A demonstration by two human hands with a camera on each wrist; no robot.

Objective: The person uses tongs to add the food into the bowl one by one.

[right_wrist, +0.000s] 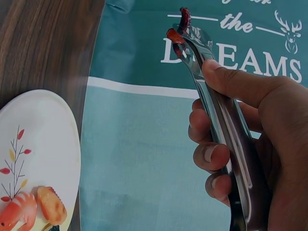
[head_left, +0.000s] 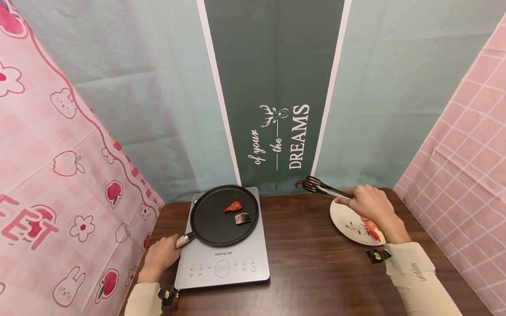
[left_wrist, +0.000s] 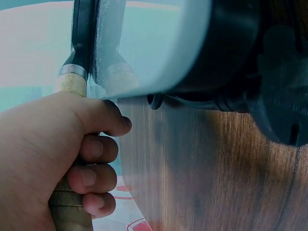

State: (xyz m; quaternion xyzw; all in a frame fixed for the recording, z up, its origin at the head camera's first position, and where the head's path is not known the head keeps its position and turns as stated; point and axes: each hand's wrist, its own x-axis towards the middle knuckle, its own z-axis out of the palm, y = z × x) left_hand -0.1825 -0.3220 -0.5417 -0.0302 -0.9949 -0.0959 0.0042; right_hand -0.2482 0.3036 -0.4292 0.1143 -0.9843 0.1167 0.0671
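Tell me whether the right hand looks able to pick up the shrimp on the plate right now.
Probably not yet: the right hand grips tongs that already hold a reddish piece, though the plate lies near and the shrimp looks uncovered.

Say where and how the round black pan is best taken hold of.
Probably by the handle, coming from the person's near left and wrapping the fingers round it, as the left hand does. It is slim and juts past the left edge of the stove, whereas the black pan itself is broad and shallow.
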